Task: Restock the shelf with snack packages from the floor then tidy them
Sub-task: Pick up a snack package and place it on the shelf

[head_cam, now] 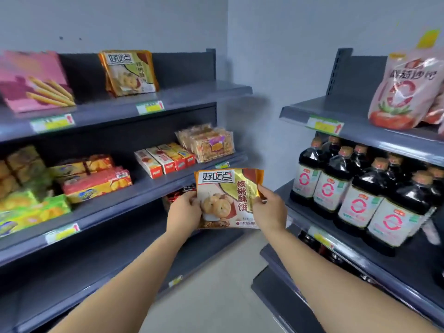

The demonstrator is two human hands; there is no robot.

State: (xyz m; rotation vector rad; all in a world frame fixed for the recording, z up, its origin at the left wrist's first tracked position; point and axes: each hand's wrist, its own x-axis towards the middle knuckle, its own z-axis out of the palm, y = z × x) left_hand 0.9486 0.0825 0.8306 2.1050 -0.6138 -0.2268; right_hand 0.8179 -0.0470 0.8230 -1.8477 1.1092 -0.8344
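Dark bottles (355, 188) crowded the right shelf (360, 131); left hand (185, 212) and right hand (269, 210) gripped the snack package (225, 195) upright, facing the camera.

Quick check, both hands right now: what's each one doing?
Left hand: closed on the left edge of the orange-and-gold foil biscuit packet.
Right hand: closed on the same packet's right edge.
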